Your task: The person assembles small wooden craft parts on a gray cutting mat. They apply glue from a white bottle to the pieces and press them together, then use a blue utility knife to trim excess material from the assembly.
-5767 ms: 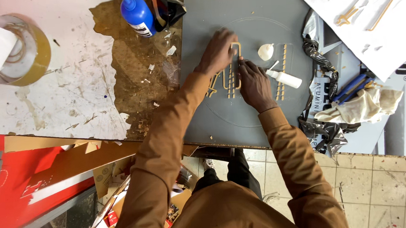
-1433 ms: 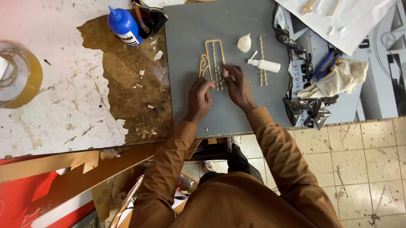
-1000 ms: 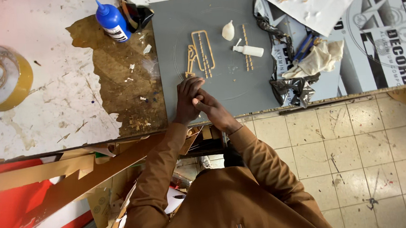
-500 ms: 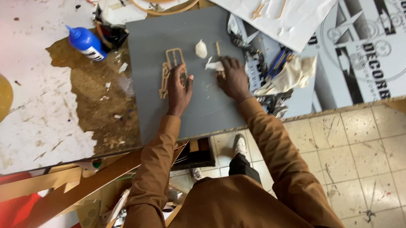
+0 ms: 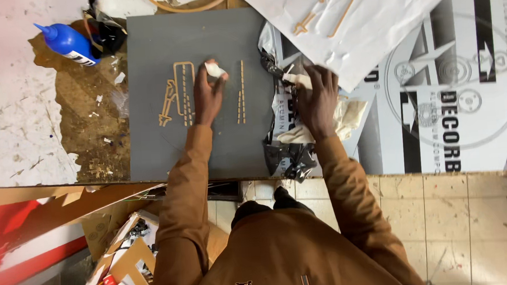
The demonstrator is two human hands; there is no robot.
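Observation:
A grey board lies on the workbench with thin wooden cut-out shapes and a wooden strip laid on it. My left hand rests on the board between them and pinches a small white wad in its fingertips. My right hand is off the board's right edge, over a heap of black plastic and cream cloth, gripping a small pale tube.
A blue glue bottle lies at the upper left by a brown stained patch. A white sheet carrying more wooden shapes covers the upper right, over a printed panel. Cardboard scraps and tiled floor lie below the bench edge.
The view has shifted right. My left hand has picked up the white wad from the board. My right hand has carried the tube off the board onto the plastic heap.

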